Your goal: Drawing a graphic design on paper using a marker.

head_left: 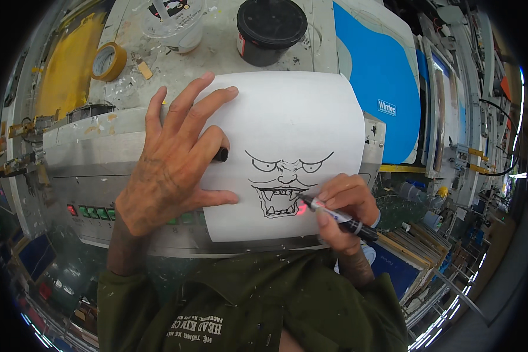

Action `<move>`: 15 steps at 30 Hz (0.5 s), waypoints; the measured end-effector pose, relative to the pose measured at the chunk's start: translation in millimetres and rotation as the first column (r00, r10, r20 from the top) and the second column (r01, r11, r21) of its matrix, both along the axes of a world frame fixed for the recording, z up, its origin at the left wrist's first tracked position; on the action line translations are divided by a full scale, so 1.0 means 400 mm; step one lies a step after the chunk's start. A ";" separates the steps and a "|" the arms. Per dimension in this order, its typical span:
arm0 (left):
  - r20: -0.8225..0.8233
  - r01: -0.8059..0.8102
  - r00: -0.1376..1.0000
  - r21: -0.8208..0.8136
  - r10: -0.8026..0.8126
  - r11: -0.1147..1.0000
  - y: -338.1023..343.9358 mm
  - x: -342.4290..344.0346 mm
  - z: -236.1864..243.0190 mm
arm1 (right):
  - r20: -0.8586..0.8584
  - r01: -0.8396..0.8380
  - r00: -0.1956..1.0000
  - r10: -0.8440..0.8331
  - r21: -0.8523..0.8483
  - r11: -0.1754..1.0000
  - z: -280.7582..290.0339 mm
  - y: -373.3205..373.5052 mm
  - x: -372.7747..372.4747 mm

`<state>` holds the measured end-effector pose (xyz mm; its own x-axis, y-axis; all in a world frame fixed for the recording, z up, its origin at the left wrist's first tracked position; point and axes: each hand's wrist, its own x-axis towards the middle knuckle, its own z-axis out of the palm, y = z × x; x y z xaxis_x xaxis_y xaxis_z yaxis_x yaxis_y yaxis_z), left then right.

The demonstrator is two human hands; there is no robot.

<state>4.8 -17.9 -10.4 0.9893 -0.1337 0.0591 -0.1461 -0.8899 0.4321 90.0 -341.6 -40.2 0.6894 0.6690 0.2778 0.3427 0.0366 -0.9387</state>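
Observation:
A white sheet of paper [287, 117] lies over the front of a grey metal machine and bears a black line drawing [284, 183] of a fierce face with slanted eyes and a wide fanged mouth. My right hand [347, 212] grips a black marker [337, 218], its tip at the right side of the drawn mouth. On the left part of the sheet my left hand [173, 155] rests with thumb and several fingertips spread. Its curled index finger holds a black marker cap [222, 154], of which only the end shows.
Beyond the paper stand a black lidded tub [271, 29] and a clear plastic cup [179, 26]. A yellow tape roll [109, 61] lies at the far left. To the right is a blue-and-white sheet [381, 88]. Green buttons [97, 213] line the machine's front.

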 end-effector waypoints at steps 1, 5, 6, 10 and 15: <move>-0.009 0.011 1.000 0.008 -0.011 1.000 -0.001 0.003 0.004 | -0.008 0.092 0.996 -0.092 0.008 0.996 0.000 -0.013 0.007; 0.002 0.022 1.000 -0.034 -0.022 0.999 -0.007 0.003 0.012 | -0.007 0.242 0.970 -0.242 0.027 0.970 -0.019 -0.042 -0.003; 0.001 0.022 1.000 -0.031 -0.022 0.999 -0.005 0.003 0.009 | 0.057 0.219 0.974 -0.220 0.011 0.976 -0.020 -0.042 -0.005; 0.031 0.006 1.000 -0.017 -0.006 1.000 -0.002 0.002 -0.008 | 0.047 0.132 0.991 -0.129 -0.069 0.989 -0.002 -0.056 -0.040; -0.004 0.013 1.000 -0.017 -0.013 1.000 -0.006 0.009 0.004 | 0.013 0.157 0.987 -0.158 -0.167 0.973 0.038 -0.056 -0.027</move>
<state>8.4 -20.3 -8.9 0.9877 -0.1458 0.0571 -0.1559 -0.8803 0.4481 79.0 -364.0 -24.9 0.7898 0.5890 0.1711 0.3315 -0.1753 -0.9270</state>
